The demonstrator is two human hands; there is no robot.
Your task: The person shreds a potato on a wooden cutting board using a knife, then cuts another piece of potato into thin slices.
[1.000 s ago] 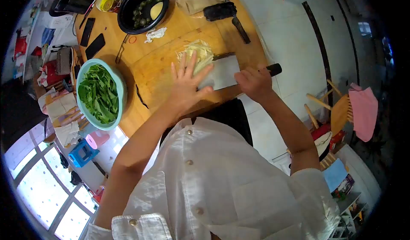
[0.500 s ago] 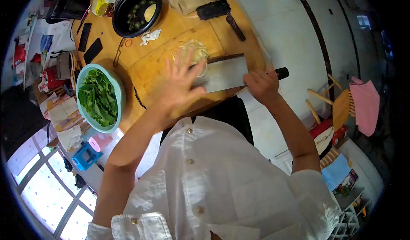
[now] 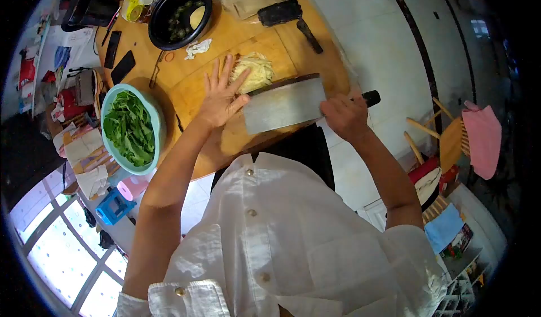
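My right hand (image 3: 345, 115) is wrapped round the black handle of a broad cleaver (image 3: 284, 107). The blade lies tilted nearly flat over the near part of the wooden cutting board (image 3: 197, 83), its tip end by my left thumb. With fingers spread, my left hand (image 3: 221, 100) rests at the left side of a small heap of pale yellow shreds (image 3: 255, 71). It holds nothing; whether its fingertips touch the shreds I cannot tell. The heap sits just beyond the blade's far edge.
A pale green basin (image 3: 160, 128) of leafy greens (image 3: 129, 128) stands at the table's left edge. Farther back are a black bowl (image 3: 207, 21) with small dark round things, a crumpled tissue (image 3: 198, 48), two phones (image 3: 123, 67) and a black-bladed tool (image 3: 280, 13).
My left hand has drawn left off the shreds, uncovering the heap, which looks more gathered. The cleaver has shifted slightly toward my body and left, showing more of its blade face.
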